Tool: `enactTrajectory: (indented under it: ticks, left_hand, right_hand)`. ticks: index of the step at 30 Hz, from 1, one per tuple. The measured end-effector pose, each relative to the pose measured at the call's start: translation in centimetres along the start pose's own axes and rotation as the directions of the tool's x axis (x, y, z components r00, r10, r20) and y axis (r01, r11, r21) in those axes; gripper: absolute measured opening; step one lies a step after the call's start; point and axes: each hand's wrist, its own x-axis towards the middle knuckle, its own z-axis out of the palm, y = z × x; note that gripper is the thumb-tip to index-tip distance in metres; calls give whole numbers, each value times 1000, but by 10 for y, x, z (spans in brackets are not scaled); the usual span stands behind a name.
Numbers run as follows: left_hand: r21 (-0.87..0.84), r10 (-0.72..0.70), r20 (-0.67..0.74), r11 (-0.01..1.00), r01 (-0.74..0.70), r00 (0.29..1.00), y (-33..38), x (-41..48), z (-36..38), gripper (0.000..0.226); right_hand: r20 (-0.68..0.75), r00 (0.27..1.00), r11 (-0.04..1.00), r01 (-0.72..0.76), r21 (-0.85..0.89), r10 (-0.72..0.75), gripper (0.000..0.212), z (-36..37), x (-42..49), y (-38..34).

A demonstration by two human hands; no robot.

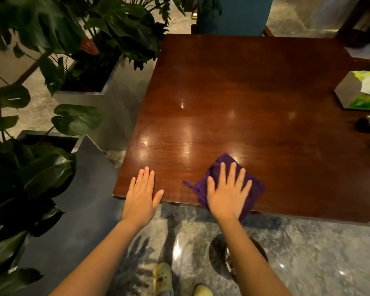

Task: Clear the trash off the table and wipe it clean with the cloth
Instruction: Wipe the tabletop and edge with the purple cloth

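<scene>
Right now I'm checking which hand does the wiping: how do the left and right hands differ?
The right hand presses flat on the purple cloth; the left hand lies flat on the bare wooden table. The right hand's fingers are spread, the left hand's held closer together. The left hand sits by the table's near left corner, the right hand further along the near edge. Both are palm down, open, gripping nothing.

Left hand (141, 194) lying flat, palm down, fingers (146, 176) straight and close together, thumb sticking out to right. Right hand (226, 192) also lying flat, palm down, fingers (233, 173) spread a little, pressing down on cloth (254, 189). Both arms reaching forward from near side, bare, nearly straight. Hands staying apart, side by side, left one near left corner, both pointing far.
</scene>
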Motion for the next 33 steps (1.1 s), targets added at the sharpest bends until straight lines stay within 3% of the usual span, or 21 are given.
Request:
enactTrajectory:
  ticks: [8,12,17,22,25,27,30,33]
  left_hand:
    - [-19,9,-24,1000,-10,1000,-34,-7,-7,88]
    - [-236,-109,-8,966,104,994,-44,-15,-12,92]
    - [-509,-277,90,813,283,957,-59,-18,-22,58]
    - [-770,-372,139,542,337,918,-62,-13,-37,51]
    - [-824,-438,146,443,354,887,-64,-10,-45,49]
    - [-817,-473,161,429,386,866,-65,-8,-47,50]
    - [-767,-472,157,495,409,867,-69,-2,-49,54]
    - [-770,-455,141,507,387,879,-72,5,-55,59]
  right_hand:
    - [31,978,978,207,17,-208,64,22,-14,-90]
    - [35,948,949,314,17,-315,62,33,-18,-128]
    - [97,908,913,405,45,-408,60,38,-22,-164]
    - [159,861,875,469,118,-483,61,36,-29,-195]
    - [210,763,790,577,206,-612,73,35,-36,-203]
    - [229,722,754,591,288,-653,66,31,-37,-201]
    - [248,658,693,599,400,-711,55,22,-26,-189]
    - [182,674,690,643,332,-716,58,13,-8,-170]
